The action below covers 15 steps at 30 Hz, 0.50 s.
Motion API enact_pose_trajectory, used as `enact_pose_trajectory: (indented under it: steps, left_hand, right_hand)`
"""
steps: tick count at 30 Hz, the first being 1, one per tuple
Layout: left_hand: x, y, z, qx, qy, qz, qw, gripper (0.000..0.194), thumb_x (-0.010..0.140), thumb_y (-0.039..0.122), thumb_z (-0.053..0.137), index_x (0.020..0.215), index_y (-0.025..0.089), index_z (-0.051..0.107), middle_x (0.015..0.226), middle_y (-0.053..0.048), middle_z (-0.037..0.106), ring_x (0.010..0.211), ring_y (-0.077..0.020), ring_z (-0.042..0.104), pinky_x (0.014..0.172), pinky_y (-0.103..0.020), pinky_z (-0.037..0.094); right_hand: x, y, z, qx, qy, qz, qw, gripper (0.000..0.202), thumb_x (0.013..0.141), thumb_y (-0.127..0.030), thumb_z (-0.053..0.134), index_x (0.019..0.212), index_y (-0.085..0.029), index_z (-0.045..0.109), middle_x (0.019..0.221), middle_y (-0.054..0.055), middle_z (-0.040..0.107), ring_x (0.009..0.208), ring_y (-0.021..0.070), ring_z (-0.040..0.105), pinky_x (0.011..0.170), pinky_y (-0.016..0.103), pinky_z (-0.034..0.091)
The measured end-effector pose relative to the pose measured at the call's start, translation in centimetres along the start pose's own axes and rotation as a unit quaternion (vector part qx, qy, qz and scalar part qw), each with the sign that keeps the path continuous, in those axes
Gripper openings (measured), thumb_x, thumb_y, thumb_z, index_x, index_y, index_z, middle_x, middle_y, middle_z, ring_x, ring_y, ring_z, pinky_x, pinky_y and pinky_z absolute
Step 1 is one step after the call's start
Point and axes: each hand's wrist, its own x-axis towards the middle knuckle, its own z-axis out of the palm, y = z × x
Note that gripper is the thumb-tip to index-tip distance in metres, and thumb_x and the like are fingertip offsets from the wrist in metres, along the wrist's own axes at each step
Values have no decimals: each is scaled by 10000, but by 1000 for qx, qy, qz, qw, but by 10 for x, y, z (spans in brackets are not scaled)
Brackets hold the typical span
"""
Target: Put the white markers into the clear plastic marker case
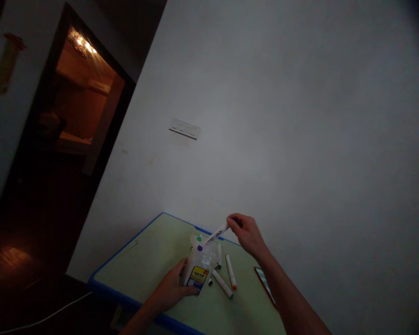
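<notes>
**Marker pouch being steadied while one pen is being held at its mouth**

A clear plastic marker pouch [199, 266] is being kept on the green desk [150, 260], roughly at the desk's centre. The left hand [170, 289] is being wrapped around its lower end, at about 7 o'clock from the pouch, fingers closed against the labelled part. The right hand [247, 234] is being held up at about 2 o'clock from the pouch, pinched shut on a white marker [217, 233] whose far tip is being pointed down toward the open top.

Handling-wise, judging by looks: the pouch is probably being treated as a light, floppy, slightly slick thing, so it is best being gripped low and flat against the desk, where the label stiffens it. The markers are likely light, rigid and smooth, rolling easily; the barrel's middle or back end is looking like the sensible place to pinch.

Count, as far as the dim light is allowing:
- 1 pouch, with coloured caps (green, purple) being glimpsed inside; how many pens cannot be told.
- 1 marker in the right hand.
- 2 loose markers [226, 278] being left on the desk at 4 o'clock from the pouch, plus maybe a third short one tucked beside it.
- 1 red-edged phone [264, 283] lying at 3 o'clock, near the right forearm.
</notes>
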Motion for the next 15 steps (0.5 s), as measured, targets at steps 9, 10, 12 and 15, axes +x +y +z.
enact_pose_trajectory:
  steps: [9,10,12,15]
  left_hand:
    - [2,-9,0,-62,-17,12,998,633,576,161,705,1159,181,460,1135,-67,603,1055,-271,535,901,-366,404]
    - [2,-8,0,-74,-20,14,997,634,574,150,707,1155,178,456,1134,-69,603,1053,-268,537,895,-364,409]
    - [2,-7,0,-91,-25,16,995,633,570,130,706,1147,174,450,1123,-70,608,1043,-263,545,882,-361,419]
    - [1,-2,1,-92,-24,14,995,626,566,126,707,1136,175,453,1104,-60,617,1027,-261,555,875,-356,420]
  right_hand:
    - [3,-13,63,-144,-199,-12,969,141,736,-141,507,735,-157,647,653,4,633,585,109,512,538,190,325]
    - [2,-14,64,-142,-203,-5,969,129,728,-133,515,744,-155,641,659,4,639,586,109,520,537,188,327]
    - [-1,-15,66,-137,-211,0,968,130,734,-124,507,748,-152,633,654,3,640,585,107,530,537,186,332]
    - [-4,-16,66,-138,-230,5,963,163,751,-120,482,736,-151,640,635,3,634,574,107,534,544,190,345]
